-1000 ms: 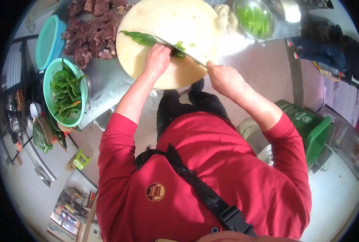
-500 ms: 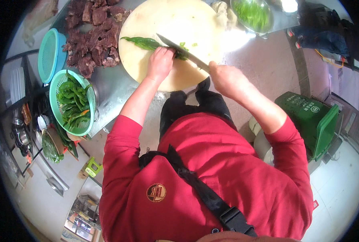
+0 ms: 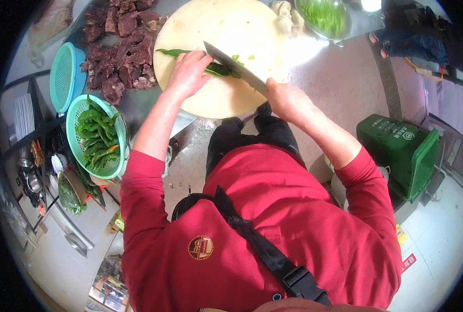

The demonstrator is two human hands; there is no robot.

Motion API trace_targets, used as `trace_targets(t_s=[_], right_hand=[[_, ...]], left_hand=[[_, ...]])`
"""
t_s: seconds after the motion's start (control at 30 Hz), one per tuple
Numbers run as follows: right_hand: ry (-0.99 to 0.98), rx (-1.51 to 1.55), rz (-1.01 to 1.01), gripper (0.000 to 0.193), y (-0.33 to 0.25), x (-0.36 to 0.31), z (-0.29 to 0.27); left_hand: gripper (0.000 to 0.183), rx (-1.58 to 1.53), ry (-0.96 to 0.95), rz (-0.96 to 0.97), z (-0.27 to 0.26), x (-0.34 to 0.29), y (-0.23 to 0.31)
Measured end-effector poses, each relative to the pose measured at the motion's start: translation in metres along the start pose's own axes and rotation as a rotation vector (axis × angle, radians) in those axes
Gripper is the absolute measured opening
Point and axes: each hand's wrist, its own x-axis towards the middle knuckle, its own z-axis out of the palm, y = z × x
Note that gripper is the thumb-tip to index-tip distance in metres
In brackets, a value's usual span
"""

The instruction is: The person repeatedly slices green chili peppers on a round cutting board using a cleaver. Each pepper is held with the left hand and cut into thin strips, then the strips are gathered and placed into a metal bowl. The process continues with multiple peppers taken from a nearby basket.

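Observation:
On the round pale cutting board [image 3: 210, 99] lie long green peppers [image 3: 222, 70]. My left hand [image 3: 190, 73] rests over them from the left, its fingers curled down on the peppers; a narrow green end [image 3: 169, 52] sticks out beyond the fingertips. My right hand [image 3: 287, 99] is closed round the handle of a kitchen knife [image 3: 234, 64]. The blade slants up and left across the board, beside the peppers' right end. Small green cut bits [image 3: 235, 57] lie just past the blade.
Left of the board is a heap of dark red meat [image 3: 122, 52]. A turquoise basket [image 3: 71, 130] holds green peppers, near another blue-green basket [image 3: 60, 78]. A bowl of cut greens [image 3: 322, 18] stands far right. A green bin [image 3: 395, 151] is at my right.
My left hand has slid left along the peppers, away from the blade, exposing more of them. The knife has shifted only slightly in my right hand.

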Motion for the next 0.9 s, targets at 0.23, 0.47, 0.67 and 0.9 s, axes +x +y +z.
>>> trace_targets(t_s=[0.23, 0.47, 0.67, 0.9], right_hand=[[0.055, -0.064, -0.004, 0.019, 0.000, 0.001, -0.026], [0.038, -0.198, -0.083, 0.016, -0.017, 0.006, -0.039], [0.053, -0.346, -0.266, 0.014, -0.021, 0.005, -0.053], [0.014, -0.396, -0.262, 0.010, -0.023, 0.011, -0.042]], left_hand=[[0.025, 0.046, -0.126, -0.233, 0.008, -0.025, 0.002], [0.014, -0.113, 0.113, -0.223, 0.023, -0.036, 0.017], [0.014, -0.053, 0.092, -0.240, 0.029, -0.034, 0.019], [0.014, -0.016, 0.114, -0.300, 0.035, -0.034, 0.025]])
